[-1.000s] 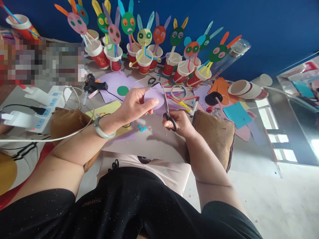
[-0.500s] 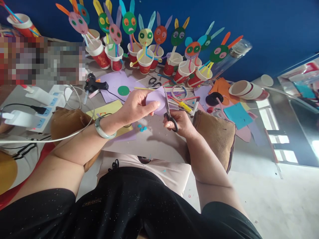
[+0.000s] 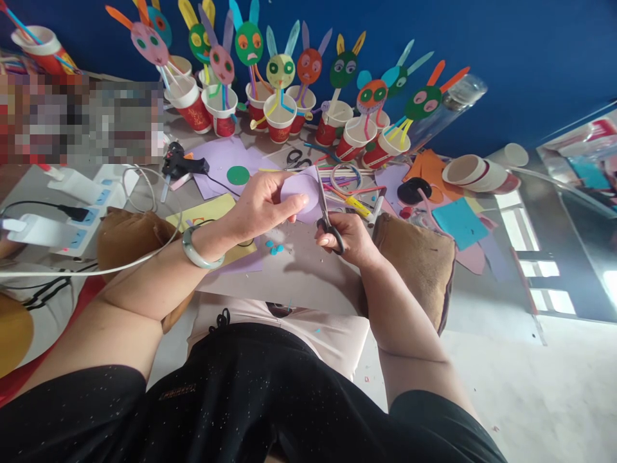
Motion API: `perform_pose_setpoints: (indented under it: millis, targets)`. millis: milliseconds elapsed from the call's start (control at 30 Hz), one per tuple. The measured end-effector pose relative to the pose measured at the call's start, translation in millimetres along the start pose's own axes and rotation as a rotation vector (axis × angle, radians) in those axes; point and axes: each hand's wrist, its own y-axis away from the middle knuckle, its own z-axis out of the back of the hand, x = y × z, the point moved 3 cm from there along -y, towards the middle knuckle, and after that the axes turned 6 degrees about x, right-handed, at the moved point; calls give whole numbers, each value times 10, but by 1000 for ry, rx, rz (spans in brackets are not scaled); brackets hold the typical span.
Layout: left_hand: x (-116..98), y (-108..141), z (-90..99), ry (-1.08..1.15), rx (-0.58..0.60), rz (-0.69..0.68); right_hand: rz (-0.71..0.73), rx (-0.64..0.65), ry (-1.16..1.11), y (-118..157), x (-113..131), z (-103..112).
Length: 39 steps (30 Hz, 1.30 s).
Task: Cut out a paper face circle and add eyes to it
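Observation:
My left hand (image 3: 270, 202) pinches a piece of purple paper (image 3: 299, 188), thumb on top, holding it above the table. A rounded edge shows on the paper, with a pointed corner sticking up on its right. My right hand (image 3: 351, 238) grips a pair of black-handled scissors (image 3: 330, 225), fingers in the loops. Their blades point up and away from me, against the right edge of the purple paper. Below the paper, several small blue dots (image 3: 274, 248) lie on the grey table. A green paper circle (image 3: 238, 175) rests on purple sheets behind my left hand.
Paper cups (image 3: 280, 119) bearing rabbit-eared paper faces line the back wall. A black glue gun (image 3: 183, 162) and a power strip (image 3: 94, 212) are at left. A brown cushion (image 3: 417, 270), a tape dispenser (image 3: 413, 191) and blue paper (image 3: 460, 225) lie right; a second pair of scissors (image 3: 299, 158) lies behind.
The purple paper has shifted very slightly left in my left hand's grip, its rounded edge showing more clearly. The scissors stay at its right edge.

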Motion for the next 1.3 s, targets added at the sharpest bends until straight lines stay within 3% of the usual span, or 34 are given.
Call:
perform_pose_setpoints:
  millis: [200, 900, 1300]
  targets:
    - [-37, 1, 5, 43, -41, 0, 3, -8, -14, 3, 15, -7]
    - [-7, -6, 3, 6, 18, 3, 6, 0, 4, -11, -6, 4]
    - [-35, -8, 22, -24, -12, 13, 14, 1, -6, 1, 5, 1]
